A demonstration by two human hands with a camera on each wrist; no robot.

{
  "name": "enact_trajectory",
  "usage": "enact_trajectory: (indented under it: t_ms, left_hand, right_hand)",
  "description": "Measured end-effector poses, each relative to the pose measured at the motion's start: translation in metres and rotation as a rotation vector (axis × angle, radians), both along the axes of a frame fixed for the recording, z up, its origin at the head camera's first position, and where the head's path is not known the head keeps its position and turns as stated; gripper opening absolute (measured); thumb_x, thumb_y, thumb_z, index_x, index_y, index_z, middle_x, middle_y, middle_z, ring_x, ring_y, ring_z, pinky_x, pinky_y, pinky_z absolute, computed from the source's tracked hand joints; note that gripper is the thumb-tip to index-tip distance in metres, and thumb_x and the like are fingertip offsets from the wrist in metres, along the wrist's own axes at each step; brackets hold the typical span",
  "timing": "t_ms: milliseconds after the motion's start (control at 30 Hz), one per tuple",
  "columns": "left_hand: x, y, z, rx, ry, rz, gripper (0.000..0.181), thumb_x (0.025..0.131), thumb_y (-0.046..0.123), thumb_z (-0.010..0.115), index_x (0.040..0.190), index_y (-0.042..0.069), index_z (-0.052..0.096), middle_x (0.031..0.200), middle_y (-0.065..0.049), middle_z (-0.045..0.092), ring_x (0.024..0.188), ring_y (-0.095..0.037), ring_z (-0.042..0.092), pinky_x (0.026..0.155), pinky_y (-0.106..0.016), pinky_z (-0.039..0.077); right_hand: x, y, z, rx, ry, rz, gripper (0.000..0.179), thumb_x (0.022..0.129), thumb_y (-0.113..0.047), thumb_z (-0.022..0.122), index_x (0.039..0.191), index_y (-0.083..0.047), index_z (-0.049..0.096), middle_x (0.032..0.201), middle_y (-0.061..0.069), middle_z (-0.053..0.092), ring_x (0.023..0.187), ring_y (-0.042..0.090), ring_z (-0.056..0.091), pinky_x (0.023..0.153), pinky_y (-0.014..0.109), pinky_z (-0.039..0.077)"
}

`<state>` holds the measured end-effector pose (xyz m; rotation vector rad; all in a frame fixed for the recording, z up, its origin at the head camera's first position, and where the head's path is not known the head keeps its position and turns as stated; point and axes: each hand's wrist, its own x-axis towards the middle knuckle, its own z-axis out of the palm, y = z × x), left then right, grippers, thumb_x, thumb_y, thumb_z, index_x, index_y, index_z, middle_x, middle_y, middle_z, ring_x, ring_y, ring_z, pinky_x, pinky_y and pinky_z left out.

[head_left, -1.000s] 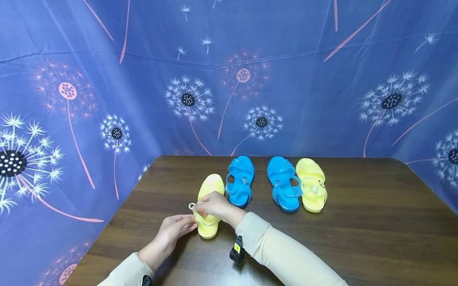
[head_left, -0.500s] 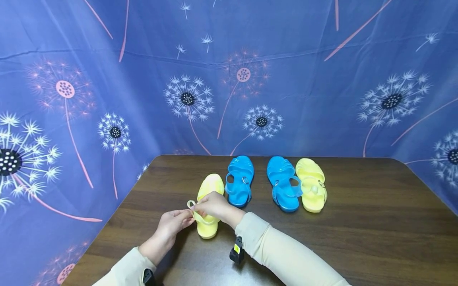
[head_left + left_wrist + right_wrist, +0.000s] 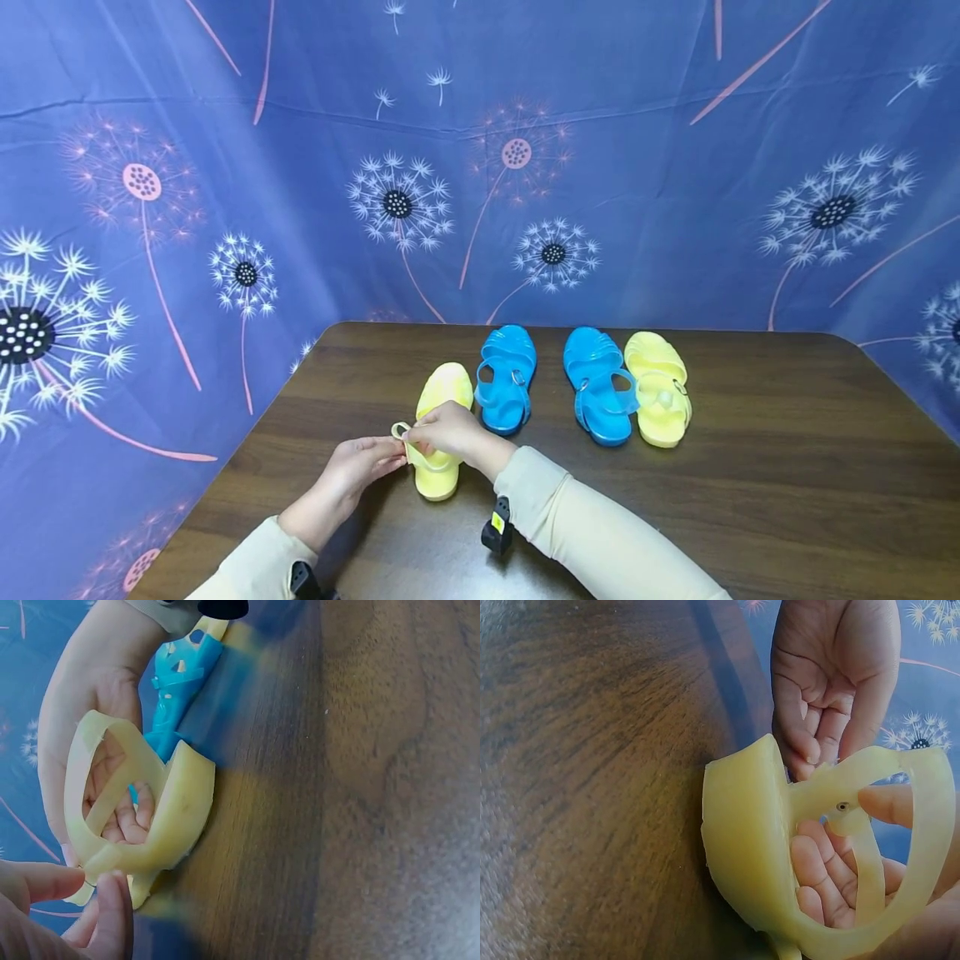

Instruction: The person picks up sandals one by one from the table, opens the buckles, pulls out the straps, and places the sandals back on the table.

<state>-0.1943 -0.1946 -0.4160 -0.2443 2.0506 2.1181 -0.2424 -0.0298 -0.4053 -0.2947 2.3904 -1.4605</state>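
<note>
A yellow sandal (image 3: 437, 479) lies on the table, its toe toward the back. My left hand (image 3: 347, 477) pinches the ankle strap on the sandal's left side between thumb and fingertips. From the right, my right hand (image 3: 452, 432) reaches over the sandal and holds the strap's upper end, near a small loop (image 3: 401, 430) that sticks out to the left. In the right wrist view, a small metal stud (image 3: 842, 806) shows on the strap beside a right fingertip, and the other right fingers curl inside the strap opening. The right palm covers the sandal's middle in the head view.
A blue sandal (image 3: 507, 375) stands just right of the yellow one. Farther right, another blue sandal (image 3: 603, 392) sits beside a second yellow sandal (image 3: 660, 387). The brown wooden table (image 3: 787, 467) ends at a blue dandelion-print cloth (image 3: 637, 167) behind.
My left fingertips have moved slightly up and left along the strap, closer to the right fingertips. The right hand and sandals stay nearly put; the head view has shifted a little.
</note>
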Motion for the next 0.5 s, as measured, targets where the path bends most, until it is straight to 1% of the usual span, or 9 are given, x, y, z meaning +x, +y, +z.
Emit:
enact_trajectory:
  t_ms: [67,167,267,400,500]
  left_hand:
    - [0.0007,-0.001,-0.0007,0.001,-0.002,-0.019,0.033,0.09,-0.003,0.057,0.115,-0.025,0.052,0.083,-0.003,0.07,0.076,-0.008,0.068,0.076,-0.02,0.057]
    - [0.0009,-0.0017,-0.0012,-0.004,-0.021,-0.077,0.034,0.091,-0.001,0.058,0.114,-0.024,0.052,0.083,-0.002,0.07,0.076,-0.008,0.068,0.077,-0.021,0.057]
    - [0.0,-0.0021,-0.0016,0.001,-0.039,-0.124,0.031,0.092,0.002,0.059,0.112,-0.022,0.055,0.082,-0.002,0.071,0.075,-0.009,0.069,0.077,-0.022,0.058]
    - [0.0009,-0.0028,-0.0025,0.01,-0.051,-0.132,0.021,0.091,0.002,0.06,0.104,-0.015,0.062,0.08,-0.002,0.071,0.074,-0.009,0.069,0.076,-0.021,0.058]
    - [0.0036,-0.0027,-0.0059,0.015,-0.05,-0.128,0.021,0.091,0.0,0.059,0.104,-0.016,0.061,0.079,-0.002,0.071,0.074,-0.009,0.069,0.076,-0.021,0.057]
  right_hand:
    - [0.0002,-0.0003,-0.0003,0.002,0.002,0.001,0.02,0.08,-0.027,0.076,0.083,-0.008,0.076,0.063,-0.002,0.063,0.063,0.012,0.059,0.056,0.022,0.046]
    - [-0.0003,0.0003,0.0008,0.003,0.005,0.003,0.02,0.08,-0.027,0.076,0.082,-0.008,0.076,0.064,0.0,0.064,0.063,0.013,0.059,0.055,0.022,0.045]
    - [-0.0013,0.0011,0.0024,-0.003,0.018,0.004,0.02,0.081,-0.027,0.076,0.081,-0.007,0.076,0.065,0.004,0.066,0.062,0.012,0.06,0.054,0.021,0.044]
    - [-0.0013,0.0013,0.0021,-0.014,0.023,0.003,0.02,0.08,-0.028,0.076,0.082,-0.007,0.076,0.065,0.005,0.067,0.062,0.012,0.059,0.054,0.021,0.044]
    - [0.0004,0.0008,-0.0009,-0.011,0.007,0.0,0.021,0.08,-0.029,0.076,0.083,-0.008,0.076,0.065,0.003,0.065,0.064,0.012,0.059,0.055,0.022,0.044]
